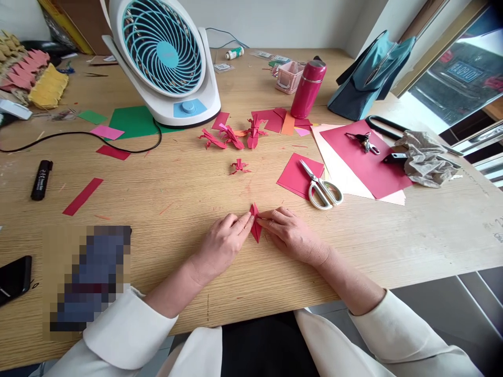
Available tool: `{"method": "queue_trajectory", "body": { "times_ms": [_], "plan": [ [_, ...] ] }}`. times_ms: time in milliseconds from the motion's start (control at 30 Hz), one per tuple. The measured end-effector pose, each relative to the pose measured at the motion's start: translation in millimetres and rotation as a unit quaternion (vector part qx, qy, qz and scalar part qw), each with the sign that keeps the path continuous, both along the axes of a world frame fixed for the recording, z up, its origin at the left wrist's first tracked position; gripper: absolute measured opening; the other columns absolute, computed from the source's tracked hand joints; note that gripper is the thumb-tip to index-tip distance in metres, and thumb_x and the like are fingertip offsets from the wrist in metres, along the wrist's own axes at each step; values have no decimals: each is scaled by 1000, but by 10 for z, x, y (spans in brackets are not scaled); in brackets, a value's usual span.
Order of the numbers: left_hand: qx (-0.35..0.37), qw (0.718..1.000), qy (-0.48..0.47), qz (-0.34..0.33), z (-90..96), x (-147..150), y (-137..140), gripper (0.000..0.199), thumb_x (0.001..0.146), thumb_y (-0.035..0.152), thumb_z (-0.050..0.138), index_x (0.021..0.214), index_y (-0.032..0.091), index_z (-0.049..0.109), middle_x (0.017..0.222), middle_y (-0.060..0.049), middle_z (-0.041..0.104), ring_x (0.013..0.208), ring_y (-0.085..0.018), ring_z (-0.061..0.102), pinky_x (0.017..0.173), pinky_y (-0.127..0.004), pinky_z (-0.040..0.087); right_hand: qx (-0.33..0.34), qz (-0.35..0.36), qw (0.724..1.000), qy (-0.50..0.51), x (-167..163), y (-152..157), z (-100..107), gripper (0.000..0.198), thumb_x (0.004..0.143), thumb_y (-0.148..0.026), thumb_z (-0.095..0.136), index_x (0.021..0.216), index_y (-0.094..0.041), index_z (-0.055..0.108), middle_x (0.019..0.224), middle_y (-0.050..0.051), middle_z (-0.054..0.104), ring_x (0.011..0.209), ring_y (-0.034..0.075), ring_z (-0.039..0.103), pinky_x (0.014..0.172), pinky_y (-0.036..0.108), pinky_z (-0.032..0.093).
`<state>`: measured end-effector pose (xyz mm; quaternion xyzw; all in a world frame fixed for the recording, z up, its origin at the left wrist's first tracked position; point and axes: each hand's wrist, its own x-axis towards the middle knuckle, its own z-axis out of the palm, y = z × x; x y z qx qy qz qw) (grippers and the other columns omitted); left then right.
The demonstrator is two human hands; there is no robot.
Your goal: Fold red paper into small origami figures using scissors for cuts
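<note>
A small piece of red folded paper (257, 230), narrow and diamond-shaped with pointed ends, lies on the table in front of me. My left hand (223, 241) presses on its left edge with the fingertips, fingers close together. From the other side, my right hand (294, 235) has thumb and fingers closed on the right edge, covering part of it. Just beyond sits a small red origami figure (239, 166) with thin legs. Farther back, several larger red origami figures (234, 137) stand in a row. White-handled scissors (324, 191) rest partly on red paper squares (296, 173) to the right.
A white fan (214, 99) stands at the back left, its black cord (78, 137) running left. A black marker (41, 180) and a red strip (83, 197) lie left. Behind the scissors are a red bottle (308, 89), a teal bag (369, 78) and larger red sheets (365, 162).
</note>
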<state>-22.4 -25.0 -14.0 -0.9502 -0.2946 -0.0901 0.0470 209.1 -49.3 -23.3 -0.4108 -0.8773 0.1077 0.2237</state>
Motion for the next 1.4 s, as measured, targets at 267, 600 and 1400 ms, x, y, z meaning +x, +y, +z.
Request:
{"method": "queue_trajectory", "body": {
  "times_ms": [267, 600, 1400],
  "plan": [
    [13, 995, 81, 64, 54, 112, -131, 59, 89, 1, 37, 146, 15, 49, 151, -10, 49, 99, -26, 57, 77, -41, 54, 10, 3, 1000, -17, 12, -9, -19, 39, 97, -10, 45, 132, -17, 59, 128, 14, 63, 103, 26, 56, 90, 45, 51],
    [-25, 995, 71, 68, 47, 115, -141, 62, 88, 0, 35, 148, 14, 46, 154, -12, 46, 111, -30, 58, 84, -47, 52, 15, 3, 1000, -20, 3, -7, -33, 41, 98, -13, 45, 137, -17, 56, 128, 15, 63, 104, 26, 57, 89, 44, 51],
    [-104, 994, 23, -31, -61, -62, 146, 63, 99, 30, 49, 157, 18, 26, 160, -11, 36, 149, -29, 28, 121, -56, 19, 3, 8, 1000, -11, 6, 1, -4, 42, 96, -10, 47, 136, -17, 57, 129, 13, 63, 102, 26, 57, 89, 44, 52]
  ]
}}
